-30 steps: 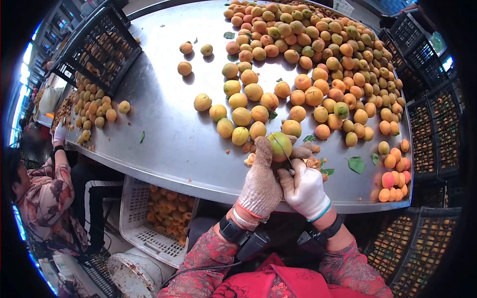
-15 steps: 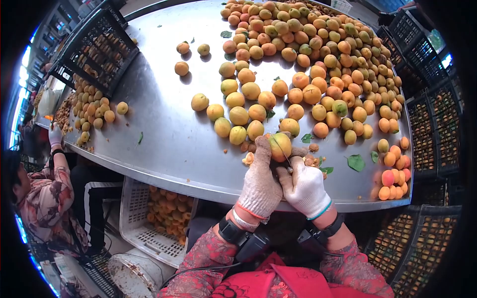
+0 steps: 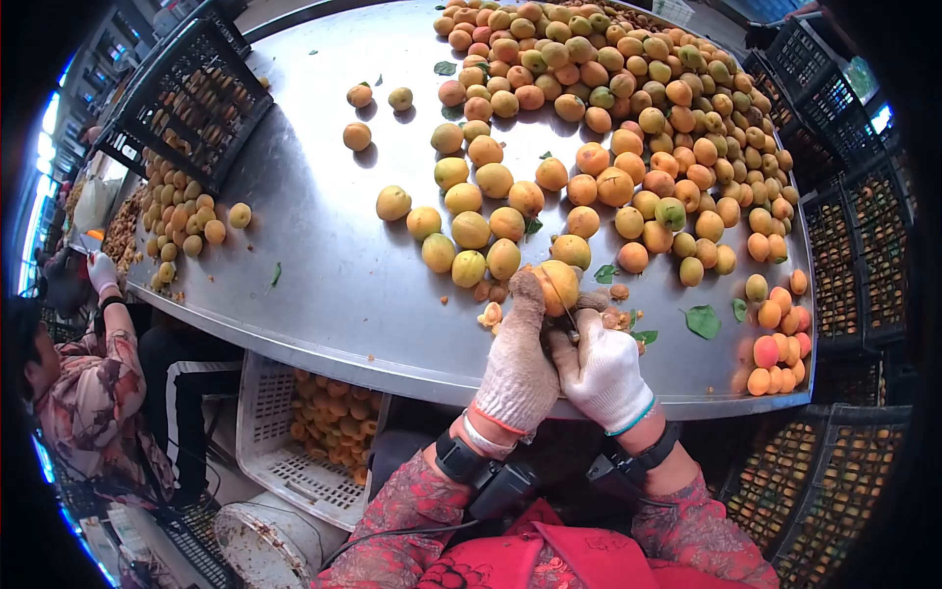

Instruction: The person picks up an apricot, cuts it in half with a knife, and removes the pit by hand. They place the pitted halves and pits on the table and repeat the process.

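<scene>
Left hand (image 3: 515, 371) and right hand (image 3: 603, 371) meet at one yellow-orange fruit (image 3: 564, 283) over the near side of a metal table (image 3: 324, 285).
Both forearms angle forward and together; the gloved left hand grasps the fruit, thumb along its left side, while the gloved right hand is closed around a knife (image 3: 572, 317), its thin blade against the fruit and its handle hidden. Far left, a tilted black crate (image 3: 238, 140) on the table shows brownish pieces through its slats; below the table edge stands a stained white bucket (image 3: 235, 540), its contents unclear, and beside it a white crate (image 3: 263, 417) holds orange fruit pieces (image 3: 339, 422); at right, black crates (image 3: 829, 420) hold more orange pieces.
</scene>
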Available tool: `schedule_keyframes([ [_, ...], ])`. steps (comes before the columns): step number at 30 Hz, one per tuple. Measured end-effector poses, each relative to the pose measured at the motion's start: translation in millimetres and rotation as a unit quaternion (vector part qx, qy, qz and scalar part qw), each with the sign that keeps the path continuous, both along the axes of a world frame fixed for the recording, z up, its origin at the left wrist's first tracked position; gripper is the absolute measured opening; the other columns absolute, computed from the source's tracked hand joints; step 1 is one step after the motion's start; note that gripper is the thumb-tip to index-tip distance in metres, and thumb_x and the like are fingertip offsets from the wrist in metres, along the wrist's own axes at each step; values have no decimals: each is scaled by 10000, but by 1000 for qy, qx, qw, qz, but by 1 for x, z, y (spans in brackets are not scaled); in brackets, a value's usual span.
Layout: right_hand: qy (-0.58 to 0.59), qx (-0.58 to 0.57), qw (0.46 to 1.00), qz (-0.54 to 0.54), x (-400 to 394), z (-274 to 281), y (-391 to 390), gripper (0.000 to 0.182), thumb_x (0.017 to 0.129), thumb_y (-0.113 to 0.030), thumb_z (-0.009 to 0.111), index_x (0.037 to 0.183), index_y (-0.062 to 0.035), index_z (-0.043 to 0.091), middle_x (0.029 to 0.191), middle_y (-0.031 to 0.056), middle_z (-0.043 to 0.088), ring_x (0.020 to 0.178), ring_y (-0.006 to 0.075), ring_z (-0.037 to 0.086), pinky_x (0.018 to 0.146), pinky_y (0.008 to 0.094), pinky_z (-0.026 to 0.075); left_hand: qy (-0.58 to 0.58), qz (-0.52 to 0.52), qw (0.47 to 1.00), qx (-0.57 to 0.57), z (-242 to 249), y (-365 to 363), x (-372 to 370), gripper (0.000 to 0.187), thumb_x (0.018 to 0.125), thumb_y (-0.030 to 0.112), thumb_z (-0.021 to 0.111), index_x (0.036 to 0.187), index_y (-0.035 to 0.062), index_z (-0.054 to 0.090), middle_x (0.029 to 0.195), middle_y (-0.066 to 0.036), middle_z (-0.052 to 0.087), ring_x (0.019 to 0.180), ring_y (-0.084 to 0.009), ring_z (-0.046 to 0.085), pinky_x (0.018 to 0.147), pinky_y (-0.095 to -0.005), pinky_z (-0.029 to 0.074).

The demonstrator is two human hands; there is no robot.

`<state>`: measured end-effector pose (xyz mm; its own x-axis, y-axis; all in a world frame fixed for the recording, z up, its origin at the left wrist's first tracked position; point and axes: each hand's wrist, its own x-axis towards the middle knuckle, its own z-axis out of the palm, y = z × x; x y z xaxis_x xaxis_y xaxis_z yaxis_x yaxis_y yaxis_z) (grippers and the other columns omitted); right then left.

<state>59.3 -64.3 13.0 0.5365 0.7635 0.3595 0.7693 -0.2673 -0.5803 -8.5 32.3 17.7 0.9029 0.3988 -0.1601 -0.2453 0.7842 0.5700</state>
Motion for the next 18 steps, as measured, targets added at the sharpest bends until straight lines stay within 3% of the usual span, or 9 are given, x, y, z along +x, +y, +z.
schedule_keyframes([
  [1,-28,-3,1000,-1,0,-1,0,220,847,-149,694,876,8,542,602,150,578,523,338,608,474,399,467,-58,9,990,-125,5,-2,2,628,1005,526,429,1292,-31,465,1184,-208,600,1144,-281,575,1031,-412,444],
  [3,-33,16,999,8,3,1,-1,226,847,-152,695,906,11,551,595,144,579,517,335,608,477,396,475,-48,-5,992,-120,-2,0,-1,697,985,574,416,1316,-39,449,1236,-200,582,1143,-309,573,1045,-440,431],
  [5,2,8,1000,28,4,6,-3,237,853,-164,691,932,15,558,598,141,584,515,333,610,480,397,481,38,-25,998,-50,-14,5,-5,664,1000,529,434,1349,-36,428,1278,-175,563,1154,-295,566,1045,-437,431],
  [8,92,-18,996,9,3,14,-2,161,861,-108,666,848,-9,541,624,186,582,586,392,622,495,409,461,32,21,999,18,-26,11,-5,630,1005,492,462,1374,-16,417,1303,-160,548,1161,-280,558,1041,-426,433],
  [12,106,-34,994,16,1,11,-3,154,868,-103,660,872,-3,543,633,186,585,593,388,625,496,398,462,40,106,990,88,-7,10,0,574,1009,452,485,1370,10,430,1282,-155,557,1163,-253,553,1037,-413,435],
  [14,23,-23,999,0,0,3,-1,147,875,-96,651,905,1,544,646,188,591,599,383,630,497,392,461,13,38,998,-38,-14,9,0,568,1007,444,492,1372,14,426,1282,-151,556,1143,-247,562,1023,-410,447],
  [18,13,-48,999,-3,1,5,0,135,892,-77,628,948,11,543,646,187,586,590,376,626,504,389,460,38,21,997,-58,-21,12,-3,552,1019,426,475,1372,5,425,1289,-137,554,1123,-232,570,1015,-406,449],
])
